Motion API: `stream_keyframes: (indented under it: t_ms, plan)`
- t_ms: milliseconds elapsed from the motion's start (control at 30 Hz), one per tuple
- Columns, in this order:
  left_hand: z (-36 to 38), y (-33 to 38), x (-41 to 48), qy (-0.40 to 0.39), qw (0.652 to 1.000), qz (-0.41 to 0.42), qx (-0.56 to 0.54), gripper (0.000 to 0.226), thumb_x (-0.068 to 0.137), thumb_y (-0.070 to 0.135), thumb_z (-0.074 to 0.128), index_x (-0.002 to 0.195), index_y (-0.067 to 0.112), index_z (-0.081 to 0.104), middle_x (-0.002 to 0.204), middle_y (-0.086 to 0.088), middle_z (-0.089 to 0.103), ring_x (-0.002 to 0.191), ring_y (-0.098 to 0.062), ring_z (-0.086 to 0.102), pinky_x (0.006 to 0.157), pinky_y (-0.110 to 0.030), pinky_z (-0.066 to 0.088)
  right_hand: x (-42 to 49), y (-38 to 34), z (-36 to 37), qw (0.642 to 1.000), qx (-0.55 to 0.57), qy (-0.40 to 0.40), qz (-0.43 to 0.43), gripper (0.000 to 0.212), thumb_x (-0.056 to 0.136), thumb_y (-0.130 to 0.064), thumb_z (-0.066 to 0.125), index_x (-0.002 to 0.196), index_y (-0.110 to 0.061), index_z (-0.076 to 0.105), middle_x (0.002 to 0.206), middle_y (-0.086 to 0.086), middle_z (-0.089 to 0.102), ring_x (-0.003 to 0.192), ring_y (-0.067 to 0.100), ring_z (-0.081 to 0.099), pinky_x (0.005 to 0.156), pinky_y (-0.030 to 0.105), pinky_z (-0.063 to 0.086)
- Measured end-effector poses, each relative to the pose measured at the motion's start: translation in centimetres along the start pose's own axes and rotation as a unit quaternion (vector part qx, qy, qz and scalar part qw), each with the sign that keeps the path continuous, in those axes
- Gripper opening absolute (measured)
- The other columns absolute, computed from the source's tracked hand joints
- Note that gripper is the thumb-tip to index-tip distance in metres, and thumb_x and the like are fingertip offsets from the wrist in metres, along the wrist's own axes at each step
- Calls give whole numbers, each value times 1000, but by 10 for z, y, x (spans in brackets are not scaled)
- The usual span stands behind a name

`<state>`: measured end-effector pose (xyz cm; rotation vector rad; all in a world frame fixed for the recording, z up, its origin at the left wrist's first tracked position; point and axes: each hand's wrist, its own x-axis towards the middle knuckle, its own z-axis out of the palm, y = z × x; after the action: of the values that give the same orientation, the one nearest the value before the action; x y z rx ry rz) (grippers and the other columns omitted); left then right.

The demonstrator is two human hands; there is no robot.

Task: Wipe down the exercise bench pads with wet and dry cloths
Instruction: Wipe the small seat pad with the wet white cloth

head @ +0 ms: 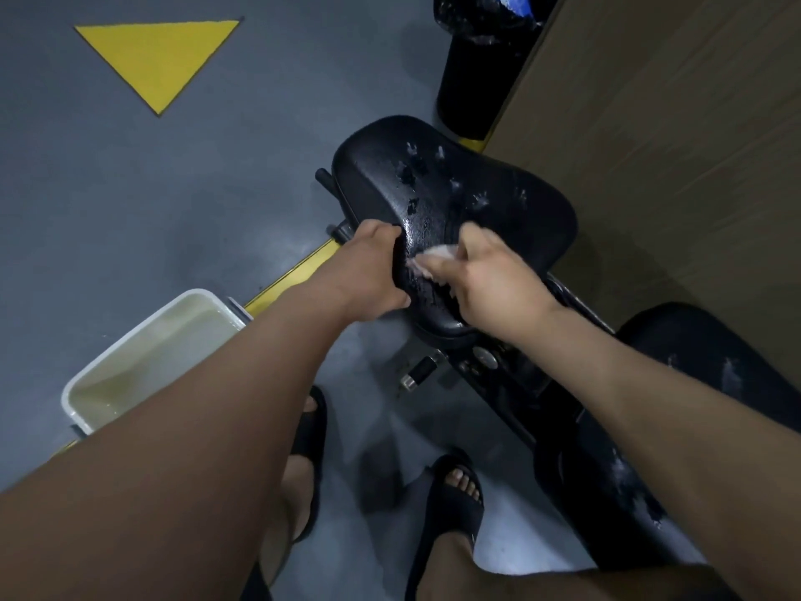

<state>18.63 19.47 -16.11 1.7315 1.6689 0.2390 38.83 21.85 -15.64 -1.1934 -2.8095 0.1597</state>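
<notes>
Now, left hand gripping pad edge, cloth beside

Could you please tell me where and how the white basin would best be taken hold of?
Take the basin by both short ends at once, fingers under the rim from outside. It is long, open-topped and seems to hold water, so a two-ended lift should keep it level.

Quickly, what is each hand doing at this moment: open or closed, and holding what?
Left hand: closed, gripping the edge of the seat pad.
Right hand: closed, holding a pale cloth against the same pad.
</notes>
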Motion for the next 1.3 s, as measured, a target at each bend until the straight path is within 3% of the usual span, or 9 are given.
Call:
stream_keyframes:
  t_ms: [100, 300, 467, 633, 800, 933, 1033, 1133, 1300]
  plan:
    - [0, 2, 0, 5, 1000, -5, 5, 104, 78, 28, 86, 158, 8, 24, 159, -5, 24, 143, -25, 38, 114, -28, 31, 2, -8, 6, 999, -11, 21, 48, 51, 90, -8, 54, 137, -26, 63, 92, 5, 34, 86, 33, 46, 60, 36, 43]
    - [-1, 4, 0, 6, 1000, -7, 19, 96, 85, 26, 80, 159, 8, 22, 160, -5, 22, 142, -27, 40, 115, -32, 32, -54, -9, -4, 996, -17, -28, -78, 55, 87, -10, 58, 139, -28, 60, 94, 6, 43, 87, 29, 48, 62, 37, 50]
    - [0, 16, -1, 17, 999, -26, 15, 72, 93, 25, 68, 152, 6, 32, 152, -9, 29, 135, -30, 46, 110, -34, 36, -31, 9, -3, 998, -27, 41, 27, 47, 90, -7, 66, 135, -20, 65, 86, 4, 34, 76, 32, 48, 53, 34, 36]
    - [13, 35, 7, 74, 994, -84, -13, 55, 98, 29, 58, 140, 1, 39, 142, -16, 34, 132, -38, 45, 107, -42, 39, -52, 8, -4, 995, -64, 0, -73, 47, 91, -18, 56, 138, -18, 59, 90, 9, 48, 76, 32, 50, 63, 41, 45]
    - [26, 50, 19, 142, 986, -82, -9, 58, 100, 34, 56, 147, 5, 36, 151, -13, 27, 143, -33, 29, 113, -40, 32, -33, 54, -8, 996, -22, 70, 50, 42, 97, -19, 63, 138, -26, 63, 88, 6, 39, 77, 31, 47, 60, 35, 31]
    - [41, 63, 31, 183, 980, -78, 1, 56, 101, 36, 53, 147, 6, 39, 156, -12, 27, 147, -32, 21, 119, -41, 23, -24, 78, -6, 985, 9, 79, 151, 45, 98, -17, 62, 141, -28, 60, 96, 7, 43, 90, 33, 47, 69, 41, 48]
    - [55, 75, 40, 214, 972, -92, 15, 57, 101, 37, 51, 144, 1, 41, 156, -18, 31, 149, -39, 19, 122, -49, 18, -38, 71, -4, 993, 32, 80, 74, 48, 92, -10, 65, 139, -18, 62, 95, 12, 46, 85, 33, 49, 65, 39, 48]
    - [68, 87, 46, 226, 966, -127, 19, 61, 102, 41, 46, 150, 4, 34, 163, -17, 24, 154, -38, 9, 123, -56, 13, -50, 85, -13, 997, 61, 39, -4, 51, 92, -9, 66, 140, -24, 61, 97, 8, 46, 86, 30, 48, 66, 36, 45]
    - [82, 91, 51, 246, 954, -156, 64, 63, 103, 45, 38, 154, 8, 34, 166, -14, 24, 156, -35, 10, 123, -58, 15, -16, 139, -17, 984, 62, 75, 148, 44, 93, -5, 64, 131, -26, 68, 99, 4, 45, 96, 30, 44, 78, 46, 53]
